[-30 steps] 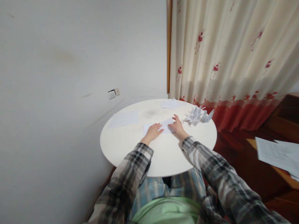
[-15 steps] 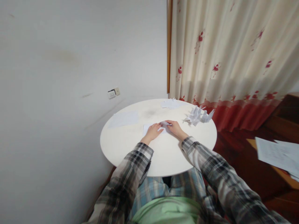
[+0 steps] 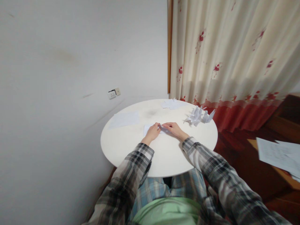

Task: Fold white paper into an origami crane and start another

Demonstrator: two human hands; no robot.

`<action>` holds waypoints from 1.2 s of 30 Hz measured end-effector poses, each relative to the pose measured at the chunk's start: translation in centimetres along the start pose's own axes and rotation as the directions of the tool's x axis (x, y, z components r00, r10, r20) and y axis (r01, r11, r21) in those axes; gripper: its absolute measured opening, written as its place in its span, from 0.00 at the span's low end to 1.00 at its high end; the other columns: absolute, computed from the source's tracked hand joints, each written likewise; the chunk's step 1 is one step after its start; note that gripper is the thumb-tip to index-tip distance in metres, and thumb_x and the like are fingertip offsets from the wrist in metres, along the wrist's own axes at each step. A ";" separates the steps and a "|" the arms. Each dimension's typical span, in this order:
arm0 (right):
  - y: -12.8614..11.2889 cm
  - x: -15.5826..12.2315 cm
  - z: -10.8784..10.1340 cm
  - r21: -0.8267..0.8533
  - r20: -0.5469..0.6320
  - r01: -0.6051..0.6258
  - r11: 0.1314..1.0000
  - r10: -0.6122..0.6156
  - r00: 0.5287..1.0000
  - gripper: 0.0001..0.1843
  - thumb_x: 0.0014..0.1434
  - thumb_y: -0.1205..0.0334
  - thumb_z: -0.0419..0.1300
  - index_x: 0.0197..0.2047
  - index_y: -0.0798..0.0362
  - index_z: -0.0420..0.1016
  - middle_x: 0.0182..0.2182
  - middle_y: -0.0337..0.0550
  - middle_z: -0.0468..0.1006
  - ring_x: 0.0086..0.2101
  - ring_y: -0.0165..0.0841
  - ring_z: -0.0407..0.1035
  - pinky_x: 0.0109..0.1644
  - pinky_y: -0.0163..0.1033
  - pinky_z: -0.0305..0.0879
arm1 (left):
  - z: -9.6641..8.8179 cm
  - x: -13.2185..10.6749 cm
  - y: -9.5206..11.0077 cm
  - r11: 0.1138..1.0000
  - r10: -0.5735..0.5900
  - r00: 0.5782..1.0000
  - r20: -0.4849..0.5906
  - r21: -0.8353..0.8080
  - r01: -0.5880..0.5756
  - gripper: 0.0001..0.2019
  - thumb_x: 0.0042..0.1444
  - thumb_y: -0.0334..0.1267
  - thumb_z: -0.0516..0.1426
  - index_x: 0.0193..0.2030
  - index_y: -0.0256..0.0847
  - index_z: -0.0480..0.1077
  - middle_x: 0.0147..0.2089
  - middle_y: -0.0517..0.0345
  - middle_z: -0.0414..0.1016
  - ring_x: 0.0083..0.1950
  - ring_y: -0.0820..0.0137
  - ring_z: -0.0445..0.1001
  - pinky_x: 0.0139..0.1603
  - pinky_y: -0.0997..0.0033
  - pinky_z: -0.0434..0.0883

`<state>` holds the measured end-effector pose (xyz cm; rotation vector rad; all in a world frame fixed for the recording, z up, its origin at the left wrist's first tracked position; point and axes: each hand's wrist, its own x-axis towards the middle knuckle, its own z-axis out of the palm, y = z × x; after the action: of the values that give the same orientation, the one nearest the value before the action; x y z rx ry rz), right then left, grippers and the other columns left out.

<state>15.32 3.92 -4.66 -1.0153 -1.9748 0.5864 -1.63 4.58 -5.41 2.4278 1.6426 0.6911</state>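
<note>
A piece of white paper (image 3: 146, 128) lies on the round white table (image 3: 161, 156) under both my hands. My left hand (image 3: 153, 132) has its fingers curled in and pinches the paper near its middle. Close against it, my right hand (image 3: 173, 128) grips the paper too, its fingertips almost meeting the left ones. Part of the sheet shows below the right fingers; the rest is covered by the hands, so its exact folds cannot be made out.
Several folded paper cranes (image 3: 196, 117) cluster on the table's right side. Flat white paper (image 3: 124, 120) lies at the left, and more paper pieces (image 3: 170, 104) at the back. A wall socket (image 3: 112, 94) and a curtain (image 3: 225, 62) stand beyond. Printed sheets (image 3: 274, 153) rest at the right.
My right hand has shifted left, bringing its fingertips up to my left hand. The left fingers have curled in from a flatter pose. The raised paper flap between them is now mostly covered.
</note>
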 end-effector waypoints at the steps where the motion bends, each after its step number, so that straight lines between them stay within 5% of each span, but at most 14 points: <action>1: 0.1 0.1 0.0 -0.014 -0.001 -0.012 1.000 0.011 1.000 0.18 0.58 0.55 0.50 0.38 0.54 0.78 0.37 0.43 0.79 0.38 0.33 0.71 0.45 0.36 0.63 | 0.0 0.0 0.0 1.000 -0.008 1.000 0.001 -0.001 0.008 0.15 0.57 0.33 0.45 0.51 0.36 0.59 0.50 0.47 0.70 0.51 0.65 0.69 0.51 0.67 0.63; 9: 0.6 0.2 0.5 -0.052 -0.018 -0.053 0.997 0.052 0.998 0.18 0.47 0.75 0.51 0.36 0.54 0.78 0.35 0.40 0.79 0.35 0.30 0.71 0.45 0.33 0.64 | -0.4 -0.1 0.6 1.000 -0.024 0.999 0.022 0.020 0.023 0.19 0.60 0.34 0.40 0.56 0.34 0.56 0.56 0.46 0.66 0.56 0.66 0.66 0.55 0.68 0.61; 16: 0.2 0.0 0.4 -0.041 0.000 -0.029 0.999 0.029 1.000 0.17 0.45 0.74 0.54 0.37 0.55 0.77 0.34 0.41 0.79 0.34 0.30 0.71 0.44 0.35 0.65 | 0.0 0.1 0.4 0.999 0.013 0.999 0.038 0.041 -0.014 0.23 0.61 0.44 0.38 0.56 0.34 0.60 0.59 0.50 0.62 0.60 0.68 0.60 0.61 0.69 0.55; 36: 1.1 0.3 0.2 -0.075 -0.084 -0.011 0.997 0.004 0.996 0.18 0.43 0.76 0.48 0.32 0.55 0.76 0.29 0.39 0.78 0.30 0.28 0.69 0.39 0.32 0.63 | 0.0 0.0 0.1 0.993 0.054 0.996 0.066 0.103 -0.061 0.21 0.59 0.39 0.42 0.57 0.38 0.61 0.60 0.54 0.61 0.61 0.70 0.58 0.62 0.69 0.54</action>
<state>15.58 4.77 -5.40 -1.0768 -1.9321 0.4680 -1.59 4.51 -5.36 2.5511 1.6303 0.5426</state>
